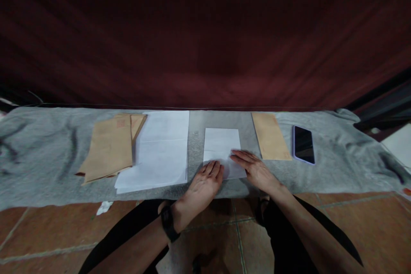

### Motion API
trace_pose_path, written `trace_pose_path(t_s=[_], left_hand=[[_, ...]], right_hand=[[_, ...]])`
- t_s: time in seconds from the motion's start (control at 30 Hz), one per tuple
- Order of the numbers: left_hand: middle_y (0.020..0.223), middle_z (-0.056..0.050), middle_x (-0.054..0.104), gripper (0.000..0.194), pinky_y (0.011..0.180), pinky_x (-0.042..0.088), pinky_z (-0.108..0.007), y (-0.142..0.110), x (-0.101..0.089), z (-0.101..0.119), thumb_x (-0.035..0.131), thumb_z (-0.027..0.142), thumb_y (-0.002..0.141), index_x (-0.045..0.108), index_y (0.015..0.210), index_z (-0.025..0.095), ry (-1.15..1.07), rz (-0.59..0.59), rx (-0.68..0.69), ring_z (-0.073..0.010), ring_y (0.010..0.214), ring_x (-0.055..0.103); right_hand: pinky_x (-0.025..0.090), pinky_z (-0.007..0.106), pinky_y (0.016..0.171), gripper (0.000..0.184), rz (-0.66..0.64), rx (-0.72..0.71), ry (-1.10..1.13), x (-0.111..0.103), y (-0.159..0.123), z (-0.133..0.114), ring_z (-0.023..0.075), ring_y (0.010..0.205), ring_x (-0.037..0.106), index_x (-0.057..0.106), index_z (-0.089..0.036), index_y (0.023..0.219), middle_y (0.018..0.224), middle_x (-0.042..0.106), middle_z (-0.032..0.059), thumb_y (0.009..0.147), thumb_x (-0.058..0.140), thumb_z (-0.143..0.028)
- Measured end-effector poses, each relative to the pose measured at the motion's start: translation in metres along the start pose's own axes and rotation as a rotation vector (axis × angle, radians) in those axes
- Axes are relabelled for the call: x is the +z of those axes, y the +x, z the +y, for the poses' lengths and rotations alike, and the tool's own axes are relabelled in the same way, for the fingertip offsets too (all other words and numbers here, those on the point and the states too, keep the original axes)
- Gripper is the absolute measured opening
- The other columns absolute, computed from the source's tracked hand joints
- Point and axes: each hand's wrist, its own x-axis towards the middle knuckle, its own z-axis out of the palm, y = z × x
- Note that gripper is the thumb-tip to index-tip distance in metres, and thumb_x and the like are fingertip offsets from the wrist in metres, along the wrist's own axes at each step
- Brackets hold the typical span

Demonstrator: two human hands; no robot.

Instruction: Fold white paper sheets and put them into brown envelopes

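Observation:
A folded sheet of white paper (221,140) lies in front of me on the grey cloth. My left hand (209,177) rests on its near left edge, fingers laid flat and close together. Across the paper's right side lies my right hand (252,166), its fingers stretched out toward the middle of the sheet. Neither hand grasps anything. The fingers cover parts of the paper's lower half and both its side edges. Just beyond my right hand is a single brown envelope (271,137).
Left of the folded sheet is a stack of white paper (162,150), partly beside a pile of brown envelopes (111,147). A phone (303,144) with a purple edge lies at right. Grey cloth (346,158) covers the bench; a dark red curtain (205,51) hangs behind.

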Motion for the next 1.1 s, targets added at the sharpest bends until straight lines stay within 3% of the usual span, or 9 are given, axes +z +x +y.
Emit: trace_pose_path(t_s=[0.23, 0.4, 0.53, 0.73, 0.9, 1.0, 1.1], left_hand=[[0.148, -0.014, 0.055, 0.048, 0.113, 0.042, -0.042, 0.004, -0.013, -0.015, 0.043, 0.005, 0.093, 0.052, 0.139, 0.015, -0.066, -0.049, -0.019, -0.0238, 0.137, 0.052], [0.132, -0.011, 0.068, 0.029, 0.105, 0.049, -0.041, 0.002, -0.023, -0.019, 0.052, 0.016, 0.097, 0.063, 0.123, 0.017, -0.211, -0.061, -0.027, -0.0234, 0.121, 0.064], [0.13, -0.009, 0.07, 0.025, 0.103, 0.051, -0.04, 0.007, -0.024, -0.033, 0.058, 0.024, 0.096, 0.07, 0.117, 0.02, -0.386, -0.03, -0.153, -0.0238, 0.118, 0.066], [0.122, -0.006, 0.074, 0.029, 0.093, 0.055, -0.033, 0.011, -0.021, -0.067, 0.064, 0.03, 0.088, 0.076, 0.114, 0.022, -0.819, -0.068, -0.261, -0.024, 0.109, 0.07], [0.087, -0.005, 0.078, 0.034, 0.07, 0.055, -0.03, 0.019, -0.01, -0.08, 0.063, 0.043, 0.085, 0.078, 0.094, 0.014, -1.209, -0.076, -0.457, -0.0213, 0.077, 0.07], [0.087, -0.005, 0.077, 0.036, 0.074, 0.054, -0.031, 0.027, -0.003, -0.08, 0.066, 0.045, 0.08, 0.077, 0.095, 0.015, -1.311, -0.001, -0.54, -0.0207, 0.078, 0.068], [0.089, -0.005, 0.076, 0.035, 0.076, 0.053, -0.031, 0.034, 0.001, -0.076, 0.065, 0.047, 0.08, 0.076, 0.093, 0.016, -1.263, 0.081, -0.594, -0.021, 0.082, 0.067]], right_hand=[[0.043, 0.046, 0.117, 0.076, -0.027, -0.036, 0.026, -0.008, 0.002, 0.001, 0.0214, 0.134, 0.056, 0.061, -0.029, 0.139, 0.146, 0.059, 0.0036, 0.074, 0.048, 0.01], [0.052, 0.041, 0.11, 0.056, -0.032, -0.038, 0.097, -0.011, -0.004, 0.004, 0.0205, 0.126, 0.063, 0.069, -0.031, 0.128, 0.134, 0.068, 0.0009, 0.085, 0.055, 0.002], [0.055, 0.039, 0.105, 0.045, -0.014, 0.013, 0.152, -0.011, -0.002, 0.006, 0.0202, 0.121, 0.066, 0.071, -0.03, 0.125, 0.128, 0.072, 0.0009, 0.09, 0.057, -0.006], [0.057, 0.038, 0.098, 0.027, -0.037, 0.083, 0.266, -0.017, 0.006, 0.006, 0.0213, 0.112, 0.07, 0.076, -0.029, 0.113, 0.116, 0.076, 0.0017, 0.101, 0.052, -0.032], [0.061, 0.037, 0.084, 0.03, 0.019, 0.241, 0.306, -0.012, 0.006, 0.009, 0.0229, 0.095, 0.074, 0.078, -0.026, 0.096, 0.103, 0.079, 0.0037, 0.1, 0.053, -0.041], [0.06, 0.036, 0.082, 0.028, 0.056, 0.289, 0.372, -0.006, 0.007, 0.01, 0.0231, 0.093, 0.074, 0.076, -0.026, 0.102, 0.102, 0.079, 0.0027, 0.099, 0.053, -0.041], [0.059, 0.034, 0.077, 0.03, 0.117, 0.339, 0.4, -0.002, 0.01, 0.009, 0.0224, 0.089, 0.074, 0.073, -0.025, 0.104, 0.099, 0.078, 0.0029, 0.099, 0.05, -0.043]])
